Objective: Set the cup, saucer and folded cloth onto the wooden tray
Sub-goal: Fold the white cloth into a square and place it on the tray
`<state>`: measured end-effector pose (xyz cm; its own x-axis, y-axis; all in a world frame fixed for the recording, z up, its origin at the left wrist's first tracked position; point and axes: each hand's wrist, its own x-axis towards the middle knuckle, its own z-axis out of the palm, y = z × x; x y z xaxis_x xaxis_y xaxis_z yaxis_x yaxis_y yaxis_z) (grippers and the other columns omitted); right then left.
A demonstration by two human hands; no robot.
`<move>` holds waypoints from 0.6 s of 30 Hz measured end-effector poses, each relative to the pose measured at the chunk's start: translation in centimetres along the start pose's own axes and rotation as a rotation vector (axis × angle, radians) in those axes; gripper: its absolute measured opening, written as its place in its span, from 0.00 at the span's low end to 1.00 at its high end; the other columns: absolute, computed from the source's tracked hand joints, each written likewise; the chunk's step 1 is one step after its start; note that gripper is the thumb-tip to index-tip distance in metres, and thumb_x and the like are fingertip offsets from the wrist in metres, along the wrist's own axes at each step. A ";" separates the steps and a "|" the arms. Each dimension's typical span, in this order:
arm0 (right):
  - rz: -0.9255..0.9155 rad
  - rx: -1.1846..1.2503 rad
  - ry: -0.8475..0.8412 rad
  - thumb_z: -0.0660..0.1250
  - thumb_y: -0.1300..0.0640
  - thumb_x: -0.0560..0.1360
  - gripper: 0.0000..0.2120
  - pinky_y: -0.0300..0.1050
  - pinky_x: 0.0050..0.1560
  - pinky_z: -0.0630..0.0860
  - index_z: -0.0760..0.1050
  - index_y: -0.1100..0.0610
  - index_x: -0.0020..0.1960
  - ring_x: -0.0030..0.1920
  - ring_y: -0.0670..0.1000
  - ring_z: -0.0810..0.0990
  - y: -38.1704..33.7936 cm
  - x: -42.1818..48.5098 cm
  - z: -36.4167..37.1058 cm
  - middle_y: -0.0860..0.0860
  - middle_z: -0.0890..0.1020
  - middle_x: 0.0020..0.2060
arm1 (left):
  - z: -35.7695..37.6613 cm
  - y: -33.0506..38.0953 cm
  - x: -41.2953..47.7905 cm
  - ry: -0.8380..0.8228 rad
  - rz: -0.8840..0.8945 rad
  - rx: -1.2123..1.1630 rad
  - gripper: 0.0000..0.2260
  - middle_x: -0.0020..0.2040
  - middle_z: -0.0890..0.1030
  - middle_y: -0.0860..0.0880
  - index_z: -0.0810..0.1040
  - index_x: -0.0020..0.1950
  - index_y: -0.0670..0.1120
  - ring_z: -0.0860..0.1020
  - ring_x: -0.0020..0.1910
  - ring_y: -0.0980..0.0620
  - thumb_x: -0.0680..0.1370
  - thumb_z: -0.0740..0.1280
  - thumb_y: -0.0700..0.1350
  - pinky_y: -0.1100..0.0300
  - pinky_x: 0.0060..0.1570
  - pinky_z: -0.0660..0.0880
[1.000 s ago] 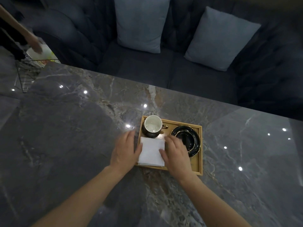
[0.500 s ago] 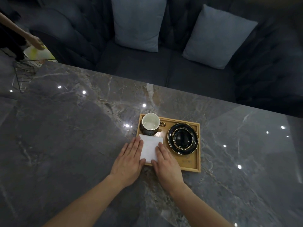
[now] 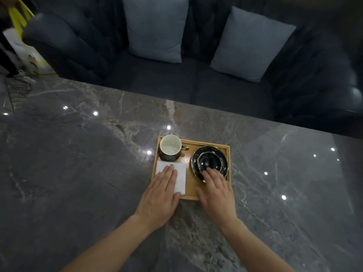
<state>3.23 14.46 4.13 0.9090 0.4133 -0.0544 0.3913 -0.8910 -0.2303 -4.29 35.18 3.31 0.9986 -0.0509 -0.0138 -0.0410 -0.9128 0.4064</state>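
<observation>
- Resting flat: fingers point(image 3: 169, 174) of the left hand point(image 3: 160, 195), straight and held together, gripping nothing, laid on the folded cloth point(image 3: 181, 179).
- Fingers point(image 3: 212, 174) of the right hand point(image 3: 218, 195): straight, slightly spread, gripping nothing. The tips lie over the near edge of the saucer point(image 3: 210, 160).
- Folded cloth: white and square, in the near-left corner of the wooden tray point(image 3: 206, 143). Its left part is covered by the left hand.
- Cup point(image 3: 170, 147): dark outside, pale inside, gold handle pointing right. It stands upright in the far-left corner of the tray, just beyond the cloth.
- Saucer: black with gold rings, in the right half of the tray, beside the cup and apart from the cloth.
- Wooden tray: rectangular with a low rim, standing on the desk point(image 3: 78, 173). Both palms cover parts of its near edge.
- Desk: grey marbled top, glossy, dotted with reflected lights.
- Sofa point(image 3: 167, 83): dark, beyond the far edge of the desk.
- Two grey-blue cushions point(image 3: 155, 26) point(image 3: 253, 44): leaning against the sofa back.
- Wire rack point(image 3: 15, 91): far left, at the desk's corner.
- Yellow-and-white bag point(image 3: 29, 54): above the rack, blurred.
</observation>
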 end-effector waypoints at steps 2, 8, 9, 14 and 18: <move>0.055 -0.028 -0.002 0.65 0.38 0.77 0.33 0.57 0.70 0.70 0.67 0.55 0.76 0.76 0.54 0.66 2.4 0.5 -0.7 0.52 0.70 0.75 | 0.3 1.8 1.8 -0.021 0.012 0.006 0.29 0.82 0.59 0.42 0.56 0.82 0.40 0.55 0.82 0.47 0.85 0.52 0.56 0.49 0.80 0.54; 0.106 -0.082 -0.154 0.62 0.27 0.71 0.48 0.54 0.76 0.58 0.53 0.53 0.81 0.81 0.51 0.52 7.9 3.2 -2.1 0.50 0.60 0.80 | 2.2 5.0 7.0 -0.156 -0.101 -0.030 0.34 0.84 0.48 0.44 0.47 0.83 0.43 0.46 0.83 0.48 0.84 0.50 0.62 0.51 0.81 0.48; 0.106 -0.081 -0.190 0.62 0.26 0.70 0.51 0.54 0.77 0.55 0.50 0.52 0.82 0.81 0.51 0.48 8.4 3.6 -2.2 0.49 0.57 0.81 | 2.4 5.1 7.6 -0.168 -0.125 -0.022 0.36 0.84 0.47 0.44 0.45 0.83 0.43 0.45 0.83 0.48 0.83 0.52 0.62 0.52 0.81 0.47; 0.098 -0.055 -0.297 0.61 0.21 0.65 0.58 0.54 0.77 0.49 0.42 0.50 0.82 0.81 0.49 0.42 9.7 5.6 -2.4 0.47 0.49 0.82 | 3.5 5.0 8.5 -0.238 -0.192 0.016 0.44 0.84 0.38 0.44 0.37 0.82 0.43 0.37 0.82 0.49 0.80 0.53 0.69 0.52 0.80 0.41; 0.080 -0.052 -0.324 0.61 0.20 0.64 0.59 0.53 0.76 0.46 0.42 0.49 0.82 0.80 0.48 0.40 10.0 6.1 -2.2 0.46 0.47 0.82 | 3.6 5.1 8.5 -0.232 -0.219 -0.005 0.46 0.83 0.36 0.45 0.36 0.82 0.43 0.36 0.81 0.49 0.79 0.55 0.70 0.52 0.80 0.41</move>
<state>12.98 7.64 3.60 0.8475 0.3723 -0.3784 0.3348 -0.9281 -0.1631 3.88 28.66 1.93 0.9494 0.0547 -0.3094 0.1748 -0.9102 0.3754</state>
